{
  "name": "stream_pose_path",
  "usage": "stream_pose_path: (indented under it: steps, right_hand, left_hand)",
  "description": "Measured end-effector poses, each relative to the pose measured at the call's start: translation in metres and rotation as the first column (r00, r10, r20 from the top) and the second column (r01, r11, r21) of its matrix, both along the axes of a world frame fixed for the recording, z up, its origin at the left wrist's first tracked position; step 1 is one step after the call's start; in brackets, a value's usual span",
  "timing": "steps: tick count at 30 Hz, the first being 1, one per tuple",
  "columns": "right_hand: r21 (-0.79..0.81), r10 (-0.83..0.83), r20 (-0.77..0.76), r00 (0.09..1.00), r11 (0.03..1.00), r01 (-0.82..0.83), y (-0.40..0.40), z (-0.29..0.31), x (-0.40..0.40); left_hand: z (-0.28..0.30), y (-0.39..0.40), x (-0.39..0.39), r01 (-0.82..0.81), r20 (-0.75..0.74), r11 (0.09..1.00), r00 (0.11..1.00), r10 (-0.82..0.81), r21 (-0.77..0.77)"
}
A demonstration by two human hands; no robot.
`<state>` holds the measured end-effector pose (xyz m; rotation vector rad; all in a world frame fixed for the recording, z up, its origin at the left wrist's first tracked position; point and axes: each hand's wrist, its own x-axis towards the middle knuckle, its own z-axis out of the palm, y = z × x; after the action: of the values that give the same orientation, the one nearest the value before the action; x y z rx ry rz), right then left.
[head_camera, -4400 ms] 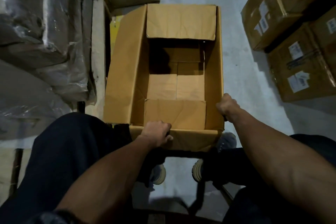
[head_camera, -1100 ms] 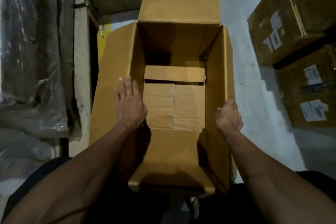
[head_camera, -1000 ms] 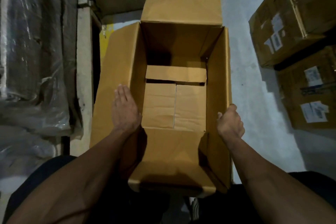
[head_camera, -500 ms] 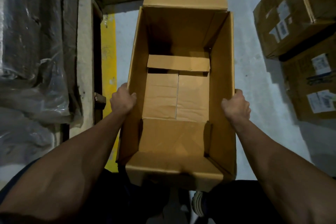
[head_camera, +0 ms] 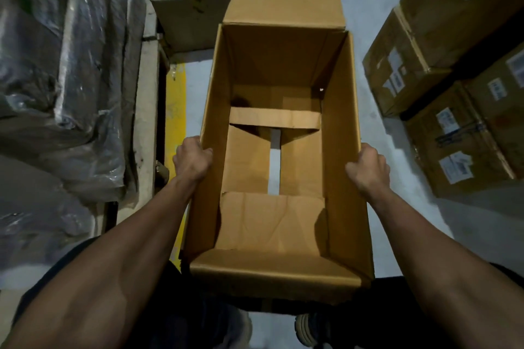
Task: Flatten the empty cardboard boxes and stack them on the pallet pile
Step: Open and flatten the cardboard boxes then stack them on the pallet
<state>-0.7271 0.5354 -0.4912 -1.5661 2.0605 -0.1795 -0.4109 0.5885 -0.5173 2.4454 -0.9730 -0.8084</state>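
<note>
Cardboard box (head_camera: 279, 150) hangs over the floor, left hand (head_camera: 192, 160) and right hand (head_camera: 367, 167) gripping its side walls; its half-open bottom flaps (head_camera: 249, 161) may catch and tear when it is collapsed.

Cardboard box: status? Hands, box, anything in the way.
Left hand and right hand grip cardboard box side walls. Box upright, not flattened; bottom flaps parting. Nothing blocking.

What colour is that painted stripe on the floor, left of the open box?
Yellow; the stripe shows in the head view.
</note>
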Motion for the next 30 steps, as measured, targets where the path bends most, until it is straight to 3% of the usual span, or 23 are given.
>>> stream_pose_path:
  steps: [8, 14, 22, 30]
  right_hand:
    - [-0.107, 0.022, -0.044, 0.999, 0.994, -0.026, 0.016, 0.057, -0.006]
    - [-0.182, -0.006, 0.007, 1.000, 0.983, 0.007, 0.033, 0.079, -0.016]
    - [-0.164, -0.084, 0.163, 0.983, 0.980, 0.111, 0.046, 0.087, -0.027]
    - [-0.180, -0.158, 0.254, 0.954, 0.962, 0.207, 0.029, 0.102, -0.040]
  left_hand:
    - [0.051, 0.022, 0.003, -0.052, -0.049, 0.993, 0.998, 0.048, -0.102]
    - [0.072, 0.036, -0.002, -0.035, -0.023, 0.988, 0.999, 0.032, -0.148]
    - [0.075, 0.042, -0.020, -0.014, -0.001, 0.990, 1.000, 0.014, -0.141]
    - [0.108, 0.025, -0.068, 0.082, 0.310, 0.943, 0.950, 0.024, -0.324]
